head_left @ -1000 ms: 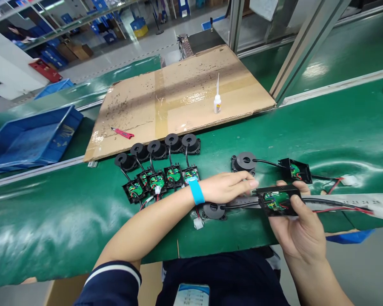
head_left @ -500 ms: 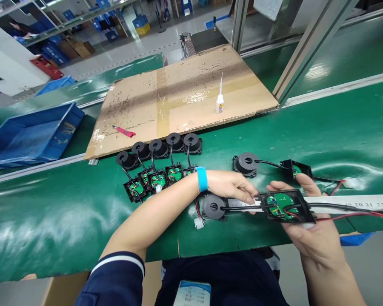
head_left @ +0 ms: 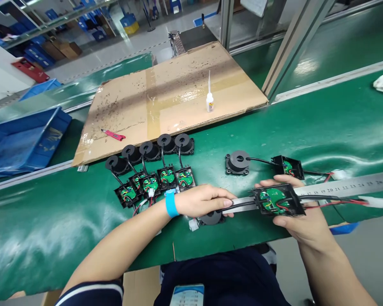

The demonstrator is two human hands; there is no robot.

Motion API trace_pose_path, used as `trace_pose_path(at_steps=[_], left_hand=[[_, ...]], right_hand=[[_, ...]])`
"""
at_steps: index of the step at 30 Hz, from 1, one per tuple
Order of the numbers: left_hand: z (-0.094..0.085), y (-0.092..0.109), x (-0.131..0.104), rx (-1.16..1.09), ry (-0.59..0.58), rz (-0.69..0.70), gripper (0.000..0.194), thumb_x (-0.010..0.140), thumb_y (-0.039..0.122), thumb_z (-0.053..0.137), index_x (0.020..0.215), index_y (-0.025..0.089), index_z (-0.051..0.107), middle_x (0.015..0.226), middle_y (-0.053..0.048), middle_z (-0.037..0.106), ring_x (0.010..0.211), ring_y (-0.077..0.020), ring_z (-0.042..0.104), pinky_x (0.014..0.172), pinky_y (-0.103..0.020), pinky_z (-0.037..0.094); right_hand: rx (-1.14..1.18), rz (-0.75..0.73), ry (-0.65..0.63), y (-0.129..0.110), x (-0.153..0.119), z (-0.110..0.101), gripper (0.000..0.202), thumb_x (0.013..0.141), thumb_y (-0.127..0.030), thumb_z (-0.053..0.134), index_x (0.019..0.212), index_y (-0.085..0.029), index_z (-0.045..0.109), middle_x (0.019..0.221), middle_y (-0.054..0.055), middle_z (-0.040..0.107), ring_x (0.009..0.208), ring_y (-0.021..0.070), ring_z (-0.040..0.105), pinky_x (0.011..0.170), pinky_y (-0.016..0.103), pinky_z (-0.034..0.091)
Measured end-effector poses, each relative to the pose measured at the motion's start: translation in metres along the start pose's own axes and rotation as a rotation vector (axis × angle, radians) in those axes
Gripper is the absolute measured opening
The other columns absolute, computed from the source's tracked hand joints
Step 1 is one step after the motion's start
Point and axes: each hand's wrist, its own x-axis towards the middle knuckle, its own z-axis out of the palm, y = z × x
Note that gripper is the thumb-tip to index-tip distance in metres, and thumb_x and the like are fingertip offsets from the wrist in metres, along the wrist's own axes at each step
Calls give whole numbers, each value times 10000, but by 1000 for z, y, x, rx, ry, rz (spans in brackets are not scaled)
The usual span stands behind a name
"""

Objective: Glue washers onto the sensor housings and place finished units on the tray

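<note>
My right hand (head_left: 306, 221) grips a black square housing (head_left: 298, 204) with a green circuit board (head_left: 272, 199) in its open face. From the housing a black cable (head_left: 242, 205) runs left to a round black part (head_left: 211, 219), partly covered by my left hand (head_left: 204, 200). My left hand, with a blue band at the wrist, is closed on this cable near the round part. Beneath the cable and housing lies a steel ruler (head_left: 347, 183). Red and black wires leave the housing's right side toward a white sleeve or connector (head_left: 381, 202).
Several matching assemblies (head_left: 167, 176) stand in a row at left; another round part (head_left: 238, 162) with its housing (head_left: 289, 167) lies behind my hands. Cardboard (head_left: 175, 102) carries a white dropper bottle (head_left: 210, 103) and a red cutter (head_left: 114, 135). A blue bin (head_left: 47, 140) sits far left.
My left hand has moved left along the cable and now covers part of the round part. The right hand still holds the housing. The view has shifted slightly.
</note>
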Motion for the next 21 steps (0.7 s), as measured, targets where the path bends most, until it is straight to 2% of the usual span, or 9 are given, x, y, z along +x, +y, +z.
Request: trace_pose_path(at_steps=[4,7,10,13,17,21], left_hand=[[13,-2,-6,21,130,-14,485,1057,558,475,1236,180,721,1001,-74,818,871,-182,721,817,-261,528],[12,-2,-5,-11,76,-9,446,1039,520,531,1234,166,721,1036,-81,817,841,-172,701,771,-254,513],[8,-4,-5,-65,6,10,396,982,465,650,1219,156,724,1079,-96,811,900,-182,713,804,-259,519],[8,-6,-6,-120,24,5,387,965,468,675,1180,152,734,1055,-102,815,916,-189,721,828,-271,527],[14,-6,-6,-161,71,-27,425,951,515,684,1155,146,738,1011,-108,820,797,-164,694,747,-260,510],[14,-7,-3,-175,78,-29,414,949,516,692,1137,150,738,984,-95,817,754,-143,661,722,-255,488]], right_hand=[[-7,-6,-55,-2,8,-3,741,629,-314,1024,1291,-284,693,1172,97,765,1102,353,731,926,503,637],[1,2,-43,-1,9,-5,744,604,-345,1038,1266,-281,705,1151,99,769,1088,365,736,916,522,640],[13,22,-5,-1,8,-6,747,550,-360,1057,1212,-280,721,1115,97,774,1058,376,741,896,535,644],[19,63,34,0,4,-4,817,521,-390,1068,1247,-293,705,1137,102,770,1058,380,740,899,537,641],[113,144,66,4,-5,8,892,520,-454,1067,1310,-334,670,1246,102,742,1165,377,703,962,529,615],[149,155,15,8,-10,16,727,597,-389,1042,1241,-350,709,1254,95,741,1121,372,724,914,549,629]])
